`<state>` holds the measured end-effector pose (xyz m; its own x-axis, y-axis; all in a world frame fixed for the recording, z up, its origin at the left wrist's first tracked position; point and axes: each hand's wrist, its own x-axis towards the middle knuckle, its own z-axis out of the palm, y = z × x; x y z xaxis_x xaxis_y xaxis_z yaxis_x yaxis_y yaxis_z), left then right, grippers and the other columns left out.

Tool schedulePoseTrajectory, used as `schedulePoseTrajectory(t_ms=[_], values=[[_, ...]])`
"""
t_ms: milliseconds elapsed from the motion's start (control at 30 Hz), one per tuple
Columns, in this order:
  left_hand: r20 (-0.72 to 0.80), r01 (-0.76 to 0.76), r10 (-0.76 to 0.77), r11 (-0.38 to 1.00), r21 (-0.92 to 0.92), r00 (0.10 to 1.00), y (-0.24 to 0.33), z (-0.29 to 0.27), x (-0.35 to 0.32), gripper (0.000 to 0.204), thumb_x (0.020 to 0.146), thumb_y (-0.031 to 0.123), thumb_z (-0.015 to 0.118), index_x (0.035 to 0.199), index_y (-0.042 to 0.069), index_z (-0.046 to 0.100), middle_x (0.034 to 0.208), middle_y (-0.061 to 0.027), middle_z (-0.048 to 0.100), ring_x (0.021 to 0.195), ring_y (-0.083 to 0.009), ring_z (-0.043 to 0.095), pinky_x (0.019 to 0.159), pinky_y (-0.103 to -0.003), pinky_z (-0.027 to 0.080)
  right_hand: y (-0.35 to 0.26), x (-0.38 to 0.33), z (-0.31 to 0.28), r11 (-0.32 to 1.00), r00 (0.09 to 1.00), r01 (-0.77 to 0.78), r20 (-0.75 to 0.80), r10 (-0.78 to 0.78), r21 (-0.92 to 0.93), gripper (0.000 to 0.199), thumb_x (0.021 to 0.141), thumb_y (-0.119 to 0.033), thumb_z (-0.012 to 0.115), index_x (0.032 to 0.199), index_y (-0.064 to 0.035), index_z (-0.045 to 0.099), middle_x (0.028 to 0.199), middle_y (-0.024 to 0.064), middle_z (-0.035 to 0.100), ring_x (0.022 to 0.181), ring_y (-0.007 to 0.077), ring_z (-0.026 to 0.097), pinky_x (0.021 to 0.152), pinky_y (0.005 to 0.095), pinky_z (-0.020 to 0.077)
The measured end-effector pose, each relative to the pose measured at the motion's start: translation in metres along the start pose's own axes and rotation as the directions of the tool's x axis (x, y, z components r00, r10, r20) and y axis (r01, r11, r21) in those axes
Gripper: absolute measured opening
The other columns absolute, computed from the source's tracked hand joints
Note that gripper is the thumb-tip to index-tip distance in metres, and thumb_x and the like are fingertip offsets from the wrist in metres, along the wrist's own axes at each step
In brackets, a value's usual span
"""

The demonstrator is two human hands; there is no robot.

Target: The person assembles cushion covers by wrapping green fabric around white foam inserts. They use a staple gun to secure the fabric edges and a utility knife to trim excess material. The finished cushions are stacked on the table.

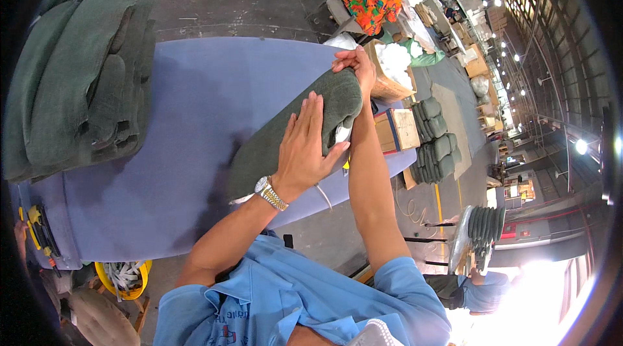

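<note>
A dark green fabric-covered cushion point(269, 145) lies at an angle across the blue-covered table point(195, 119), its rounded end up and to the right. White filling or lining point(344, 129) shows at an opening along the near side of that end. My left hand point(306, 145), with a watch on its wrist, rests flat on the cover, fingers stretched out and thumb near the opening. Around the rounded end my right hand point(358, 67) is bent, its fingers curled over the far edge; part of its palm is hidden behind the cushion.
Folded green covers point(84, 80) are stacked at the table's left end. Hand tools point(42, 236) lie at its near left corner, above a yellow bucket point(123, 278) of metal pieces. On the right stand a wooden box point(405, 129), a carton of white stuffing point(392, 64) and stacked green cushions point(438, 158).
</note>
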<state>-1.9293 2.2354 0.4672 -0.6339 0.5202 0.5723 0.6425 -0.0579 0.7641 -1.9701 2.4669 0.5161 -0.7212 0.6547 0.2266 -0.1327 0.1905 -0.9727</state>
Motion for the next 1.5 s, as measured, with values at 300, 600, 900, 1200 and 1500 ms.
schedulePoseTrajectory(t_ms=[300,600,900,1200,1500], values=[[-0.078,-0.136,0.148,0.980,0.146,0.986,-0.020,0.000,0.024,0.058,0.103,0.028,0.055,0.151,-0.002,0.045,0.154,-0.0203,0.050,0.142,-0.0331,0.049,0.117,-0.052,0.036,0.004,0.016,0.013,0.997,0.997,-0.065,-0.050,0.063,-0.041,0.054,0.105,-0.036,0.044,0.090,0.0089,0.071,0.068,0.0145,0.068,0.063,0.0218,0.065,0.064,0.0324,0.0507],[-0.200,-0.168,0.194,0.976,0.141,0.960,-0.022,0.008,0.020,0.047,0.101,0.023,0.061,0.139,-0.004,0.058,0.142,-0.0198,0.062,0.134,-0.0325,0.058,0.114,-0.049,0.042,0.016,0.017,0.007,0.997,0.998,-0.050,-0.029,0.048,-0.063,0.054,0.105,-0.037,0.043,0.090,0.0073,0.070,0.069,0.0148,0.068,0.063,0.0214,0.065,0.064,0.0327,0.0510],[-0.199,-0.203,0.202,0.979,0.015,0.959,-0.010,-0.015,0.034,0.056,0.099,0.023,0.068,0.143,-0.007,0.052,0.136,-0.0270,0.063,0.125,-0.0400,0.063,0.107,-0.046,0.048,0.011,0.023,0.037,0.996,0.997,0.063,-0.052,-0.060,0.064,0.053,0.103,-0.036,0.050,0.079,0.0050,0.073,0.062,0.0126,0.067,0.055,0.0194,0.065,0.057,0.0331,0.0490],[-0.051,0.043,-0.041,0.998,0.038,0.998,0.000,-0.078,0.054,0.055,0.100,0.023,0.064,0.143,-0.007,0.050,0.128,-0.0296,0.066,0.113,-0.0425,0.068,0.092,-0.044,0.054,-0.009,0.000,0.103,0.996,0.993,0.093,-0.077,-0.093,-0.008,0.049,0.100,-0.037,0.053,0.079,0.0010,0.075,0.064,0.0118,0.069,0.061,0.0200,0.068,0.065,0.0358,0.0530],[0.089,0.025,-0.043,0.980,0.198,0.995,0.009,-0.141,0.076,0.041,0.108,0.023,0.054,0.137,-0.004,0.061,0.130,-0.0231,0.068,0.112,-0.0305,0.069,0.095,-0.038,0.051,-0.025,-0.046,0.141,0.927,0.947,0.313,-0.012,-0.322,-0.207,0.040,0.099,-0.038,0.053,0.096,-0.0044,0.074,0.083,0.0166,0.072,0.083,0.0350,0.069,0.074,0.0451,0.0524]])
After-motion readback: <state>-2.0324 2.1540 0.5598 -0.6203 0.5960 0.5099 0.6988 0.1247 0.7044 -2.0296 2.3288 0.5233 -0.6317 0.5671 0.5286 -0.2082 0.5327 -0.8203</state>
